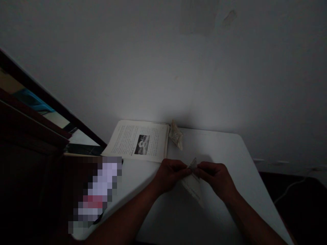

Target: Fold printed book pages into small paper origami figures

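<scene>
My left hand [170, 175] and my right hand [217, 178] meet over the middle of a white table [230, 149]. Both pinch a printed sheet of paper [193, 182] that is partly folded, with a raised point between my fingertips. The sheet's lower part lies on the table toward me. Past my hands lies an open book [139, 140] with text and a small photo. A small folded paper piece [176, 135] stands at the book's right edge, near the wall.
A pale wall rises right behind the table. At the left stands dark wooden furniture [30, 136], with a blurred-out object [98, 190] on the table's left edge. A white cable [288, 189] lies on the dark floor at the right. The room is dim.
</scene>
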### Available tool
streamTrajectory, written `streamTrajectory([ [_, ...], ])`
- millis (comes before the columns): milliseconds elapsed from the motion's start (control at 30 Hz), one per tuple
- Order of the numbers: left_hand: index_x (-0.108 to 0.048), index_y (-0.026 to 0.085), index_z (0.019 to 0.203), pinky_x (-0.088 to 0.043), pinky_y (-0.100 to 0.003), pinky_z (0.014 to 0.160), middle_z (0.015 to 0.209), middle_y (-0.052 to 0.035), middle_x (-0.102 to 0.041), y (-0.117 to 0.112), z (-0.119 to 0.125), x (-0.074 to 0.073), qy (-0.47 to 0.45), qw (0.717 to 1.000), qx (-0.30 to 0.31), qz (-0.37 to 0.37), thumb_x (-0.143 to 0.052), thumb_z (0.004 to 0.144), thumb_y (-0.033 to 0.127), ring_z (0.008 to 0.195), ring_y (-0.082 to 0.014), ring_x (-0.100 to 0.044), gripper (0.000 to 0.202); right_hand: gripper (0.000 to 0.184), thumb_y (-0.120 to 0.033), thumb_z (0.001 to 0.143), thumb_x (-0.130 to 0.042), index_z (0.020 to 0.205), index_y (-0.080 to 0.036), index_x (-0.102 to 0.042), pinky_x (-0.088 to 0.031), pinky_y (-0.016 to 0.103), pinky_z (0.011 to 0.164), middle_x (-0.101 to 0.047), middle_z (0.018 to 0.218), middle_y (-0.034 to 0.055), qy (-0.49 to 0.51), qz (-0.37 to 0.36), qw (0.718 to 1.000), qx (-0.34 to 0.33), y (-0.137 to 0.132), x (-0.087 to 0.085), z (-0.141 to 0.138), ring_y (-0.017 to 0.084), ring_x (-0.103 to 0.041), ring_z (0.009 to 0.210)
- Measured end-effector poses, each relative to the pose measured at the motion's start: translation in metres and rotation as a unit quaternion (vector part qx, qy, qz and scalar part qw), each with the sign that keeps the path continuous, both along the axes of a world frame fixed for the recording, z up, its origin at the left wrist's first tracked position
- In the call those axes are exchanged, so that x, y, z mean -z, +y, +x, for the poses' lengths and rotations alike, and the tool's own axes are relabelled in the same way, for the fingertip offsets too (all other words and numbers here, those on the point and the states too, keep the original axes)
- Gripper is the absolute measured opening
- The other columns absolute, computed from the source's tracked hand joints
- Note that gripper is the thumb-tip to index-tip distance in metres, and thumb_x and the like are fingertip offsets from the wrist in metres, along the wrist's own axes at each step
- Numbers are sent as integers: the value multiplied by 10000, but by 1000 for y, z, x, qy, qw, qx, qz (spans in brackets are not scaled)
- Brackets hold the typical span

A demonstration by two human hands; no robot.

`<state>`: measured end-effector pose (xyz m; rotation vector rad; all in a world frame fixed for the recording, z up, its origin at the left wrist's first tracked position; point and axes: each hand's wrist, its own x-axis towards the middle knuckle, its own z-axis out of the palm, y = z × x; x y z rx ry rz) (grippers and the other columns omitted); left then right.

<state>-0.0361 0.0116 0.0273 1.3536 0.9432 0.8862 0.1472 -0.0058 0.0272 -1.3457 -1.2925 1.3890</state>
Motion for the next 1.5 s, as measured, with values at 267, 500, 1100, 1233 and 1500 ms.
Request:
streamTrajectory([
  [267, -698, 123, 730, -412, -211, 574, 650, -21, -656, -2, 4, -4, 24, 1000, -4, -1, -661, 733, 327, 595, -118, -561, 207, 216, -373, 633, -721, 568, -187, -631, -417, 245, 504, -564, 528, -21, 3, 24, 1000, 2, -1, -2, -2, 133, -529, 526],
  [500, -684, 126, 670, -405, -210, 554, 586, -5, -627, -3, 2, -5, 40, 999, -11, 32, -656, 734, 324, 555, -110, -536, 209, 204, -399, 646, -707, 650, -198, -672, -451, 266, 565, -625, 619, 7, -29, 22, 999, 4, -2, -6, -4, 166, -569, 606],
  [1100, -681, 128, 727, -400, -206, 560, 626, -12, -627, -6, 7, -4, 73, 995, -6, 63, -600, 782, 344, 589, -119, -541, 237, 219, -406, 715, -641, 632, -203, -647, -439, 254, 540, -585, 578, -1, -64, 79, 995, 9, -3, -6, -6, 154, -546, 572],
  [1233, -674, 127, 700, -394, -204, 562, 608, -7, -613, -6, 7, -5, 74, 994, -10, 78, -594, 786, 319, 583, -114, -530, 225, 203, -405, 707, -650, 668, -207, -663, -454, 261, 570, -612, 617, 6, -53, 64, 997, 10, -4, -3, -7, 165, -562, 609],
  [1500, -660, 115, 700, -372, -201, 558, 603, -2, -589, -6, 5, -4, 47, 996, 13, 80, -590, 787, 284, 575, -104, -502, 203, 181, -366, 716, -653, 633, -206, -645, -437, 246, 544, -581, 594, -4, -62, 85, 994, 31, -5, -1, -9, 148, -535, 588],
])
